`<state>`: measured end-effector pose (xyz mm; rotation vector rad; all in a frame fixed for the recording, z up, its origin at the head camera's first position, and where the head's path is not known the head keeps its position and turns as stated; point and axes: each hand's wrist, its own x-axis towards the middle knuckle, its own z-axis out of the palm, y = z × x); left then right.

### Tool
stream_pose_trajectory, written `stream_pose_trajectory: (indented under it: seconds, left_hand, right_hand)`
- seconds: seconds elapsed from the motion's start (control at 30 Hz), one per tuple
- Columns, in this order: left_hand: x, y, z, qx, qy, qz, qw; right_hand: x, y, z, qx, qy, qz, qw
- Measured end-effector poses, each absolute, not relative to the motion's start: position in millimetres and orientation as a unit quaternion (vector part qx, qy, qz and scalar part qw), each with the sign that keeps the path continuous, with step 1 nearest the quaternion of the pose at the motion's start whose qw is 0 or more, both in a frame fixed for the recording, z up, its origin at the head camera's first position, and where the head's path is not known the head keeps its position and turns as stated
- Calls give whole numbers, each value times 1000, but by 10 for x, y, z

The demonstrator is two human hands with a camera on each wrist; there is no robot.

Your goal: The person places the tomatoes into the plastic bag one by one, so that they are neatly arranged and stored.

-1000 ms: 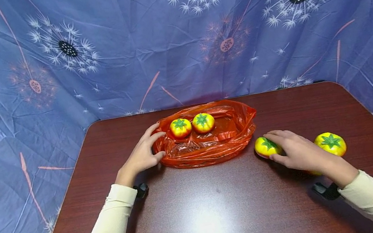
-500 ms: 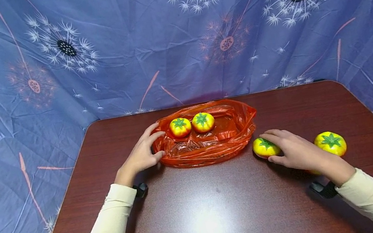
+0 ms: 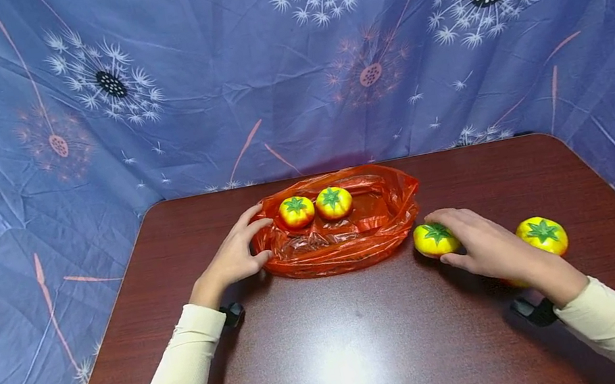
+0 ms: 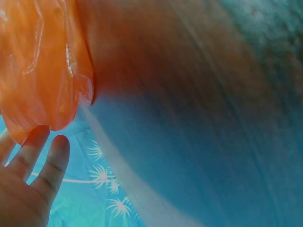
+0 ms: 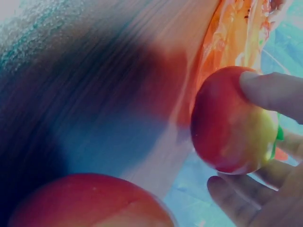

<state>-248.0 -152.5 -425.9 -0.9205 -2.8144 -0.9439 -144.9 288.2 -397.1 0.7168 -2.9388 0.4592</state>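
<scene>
A red plastic bag point(image 3: 344, 259) lies spread with its mouth up at the table's far middle. Two yellow-red tomatoes point(image 3: 296, 212) with green leafy tops sit inside it. At the bag's left edge, my left hand point(image 3: 232, 253) rests spread fingers against the plastic; the left wrist view shows these fingers point(image 4: 59, 151) fairly straight. My right hand point(image 3: 486, 243) grips another tomato point(image 3: 433, 240) just right of the bag. In the right wrist view, thumb and fingers lie around that tomato point(image 5: 227, 123), whose underside is red.
Right of my right hand stands another tomato point(image 3: 542, 235). A yellow patch of one more point(image 3: 516, 283) shows under the right wrist. The dark wooden table point(image 3: 288, 360) ends at a blue patterned cloth point(image 3: 197, 129) behind and at the sides.
My right hand has shifted slightly left with the tomato, nearer to the bag. My left hand and the tomatoes in the bag look unchanged.
</scene>
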Motion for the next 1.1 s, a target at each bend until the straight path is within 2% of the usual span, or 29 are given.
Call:
stream_pose_trajectory:
  seconds: [0.43,1.1]
  left_hand:
    - [-2484,-1535,-4281,-296,-907,-298,20]
    - [-2497,-1531,-4278,-297,-905,-303,20]
  right_hand:
    - [-1445,2886,-3958,289,-932,176,132]
    - [-1529,2860,-3761,294,-929,174,143]
